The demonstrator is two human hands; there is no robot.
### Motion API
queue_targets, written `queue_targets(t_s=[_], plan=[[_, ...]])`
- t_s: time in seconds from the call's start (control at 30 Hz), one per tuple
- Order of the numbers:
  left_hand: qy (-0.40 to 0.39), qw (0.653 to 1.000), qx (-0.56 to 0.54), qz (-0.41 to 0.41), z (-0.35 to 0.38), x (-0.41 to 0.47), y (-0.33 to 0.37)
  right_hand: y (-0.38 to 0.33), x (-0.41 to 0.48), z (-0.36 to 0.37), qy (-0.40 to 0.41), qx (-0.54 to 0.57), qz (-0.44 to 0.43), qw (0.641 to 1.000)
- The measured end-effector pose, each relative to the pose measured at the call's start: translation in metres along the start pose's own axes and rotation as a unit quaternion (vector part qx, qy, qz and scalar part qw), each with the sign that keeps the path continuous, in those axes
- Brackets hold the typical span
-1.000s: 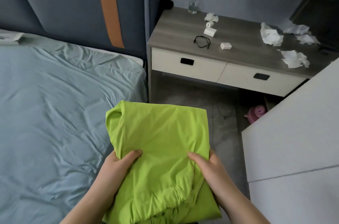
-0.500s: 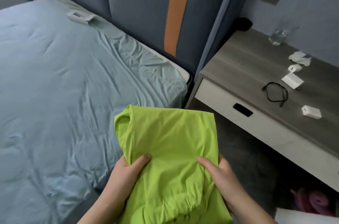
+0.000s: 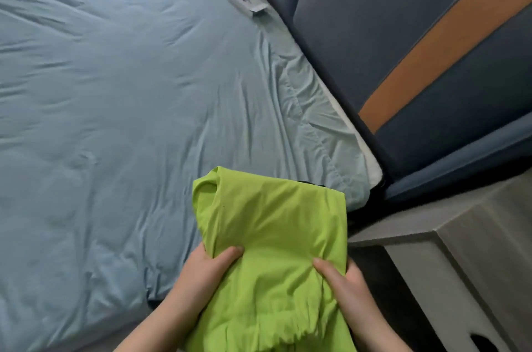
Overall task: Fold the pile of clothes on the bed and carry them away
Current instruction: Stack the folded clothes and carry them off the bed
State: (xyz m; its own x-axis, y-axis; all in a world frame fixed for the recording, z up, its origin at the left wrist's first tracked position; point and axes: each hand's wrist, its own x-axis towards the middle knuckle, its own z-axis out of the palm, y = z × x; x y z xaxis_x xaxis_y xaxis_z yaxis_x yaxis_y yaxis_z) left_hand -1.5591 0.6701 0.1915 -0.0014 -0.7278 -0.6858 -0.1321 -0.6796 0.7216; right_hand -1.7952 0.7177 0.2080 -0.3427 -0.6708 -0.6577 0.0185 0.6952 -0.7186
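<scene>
— At the bed's corner nearest the headboard, what did the two hands have?

— One folded lime-green garment, thin smooth cloth with soft creases and a gathered, puckered hem at the near end. The left hand gripped its left edge and the right hand its right edge. Each thumb lay flat on top, and the other fingers were tucked under the cloth, mostly hidden. It was held clear of the bed, and in the view it crossed the bed's corner and the dark gap beside it.

— Had anything changed from half a second before?

— The grip had not; the hands pinched the same spots. The view had swung left. The grey wood-grain bedside cabinet, earlier seen with a glass, a black cable loop and small white boxes on its surface, was cut down to one corner at the right edge. The pale blue bedsheet filled most of the picture.

— And the textures?

— The sheet was wrinkled, bunched into ridges toward the white mattress edge. The padded dark blue headboard looked matte, in flat panels, crossed by an orange-brown strip. A small white rectangular box lay on the sheet just beside the headboard.
</scene>
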Motion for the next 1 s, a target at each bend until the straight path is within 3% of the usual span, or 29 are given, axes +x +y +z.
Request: queue_targets(t_s=[0.3,0.57,0.73,0.83,0.9,0.93,1.0], plan=[[0.138,0.989,-0.016,-0.047,-0.069,0.067,-0.036,-0.021,0.101,0.108,-0.142,-0.119,-0.035,0.982],[0.208,0.976,0.000,-0.055,-0.105,0.190,-0.112,0.044,0.205,0.201,-0.124,-0.148,-0.150,0.969],[0.175,0.971,-0.054,-0.152,-0.074,0.236,-0.202,0.115,0.275,0.202,-0.193,-0.319,-0.082,0.924],[0.225,0.963,-0.052,-0.143,-0.062,0.239,-0.216,0.119,0.287,0.200,-0.211,-0.336,-0.081,0.914],[0.310,0.937,0.069,-0.143,-0.059,0.230,-0.210,0.114,0.279,0.195,-0.157,-0.378,-0.134,0.902],[0.373,0.903,0.170,-0.125,-0.055,0.222,-0.203,0.109,0.270,0.193,-0.106,-0.414,-0.203,0.881],[0.472,0.825,0.311,0.012,-0.041,0.215,-0.186,0.098,0.250,0.200,-0.057,-0.395,-0.384,0.833]])
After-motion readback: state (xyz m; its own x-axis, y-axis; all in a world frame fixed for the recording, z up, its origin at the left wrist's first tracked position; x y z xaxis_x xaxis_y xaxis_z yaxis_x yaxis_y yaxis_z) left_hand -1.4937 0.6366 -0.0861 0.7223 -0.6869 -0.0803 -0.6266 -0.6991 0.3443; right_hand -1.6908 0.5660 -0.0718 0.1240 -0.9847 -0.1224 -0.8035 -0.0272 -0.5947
